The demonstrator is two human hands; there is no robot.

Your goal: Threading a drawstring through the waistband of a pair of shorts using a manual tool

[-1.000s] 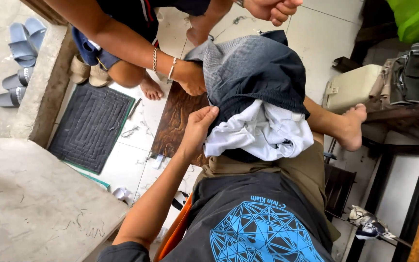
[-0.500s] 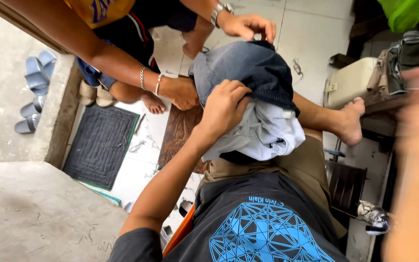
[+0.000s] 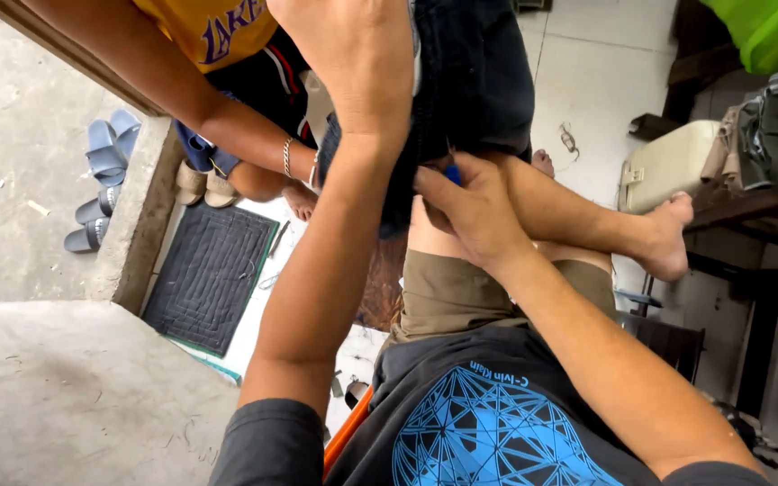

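A dark blue denim garment (image 3: 479,81) is held up over my lap, close to the camera. My left hand (image 3: 357,63) reaches up at the top and presses on the garment's upper left part, back of the hand toward me. My right hand (image 3: 470,207) grips the garment's lower edge, with a small blue bit showing at the fingertips. Another person in a yellow shirt (image 3: 204,27) bends in from the upper left; their braceleted wrist (image 3: 288,157) reaches the garment's left side, their hand hidden behind my left forearm.
My bent bare leg and foot (image 3: 668,234) stretch right over the tiled floor (image 3: 605,54). A dark mat (image 3: 213,274), tan sandals (image 3: 204,187), blue slippers (image 3: 101,153) and a concrete step (image 3: 132,220) lie left. A cream case (image 3: 668,166) and dark furniture (image 3: 749,225) stand right.
The garment has come up nearer the camera and the white cloth under it is out of sight. My right hand has come in and taken the lower edge; my left hand moved higher.
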